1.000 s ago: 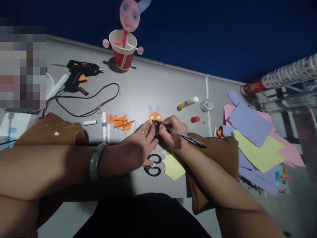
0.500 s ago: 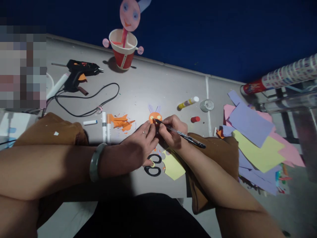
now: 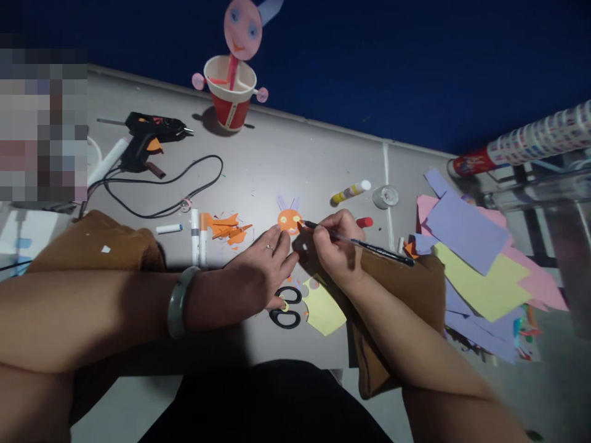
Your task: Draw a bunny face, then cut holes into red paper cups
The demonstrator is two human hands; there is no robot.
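My right hand (image 3: pixel 339 246) pinches a black pen (image 3: pixel 383 251), its tip at the right edge of a small orange paper face (image 3: pixel 289 215). That face has pale yellow eyes and purple ears and lies on the table. My left hand (image 3: pixel 258 264) lies flat with its fingers stretched out, the fingertips at the lower left edge of the face. Just below the fingers are black-handled scissors (image 3: pixel 287 327), their blades hidden under my left hand. A cut yellow paper sheet (image 3: pixel 325 311) is beside them.
A glue gun (image 3: pixel 154 132) with a looping cord sits at the left. Behind stands a red paper cup (image 3: pixel 231 107) with a pink face. Markers (image 3: pixel 194 237), orange scraps (image 3: pixel 228 229), a glue stick (image 3: pixel 351 192) and stacked purple paper (image 3: pixel 468 231) lie around.
My right hand has shifted right with the pen; its tip has moved from the left eye to the face's right edge, uncovering more of the face. My left hand stays in place.
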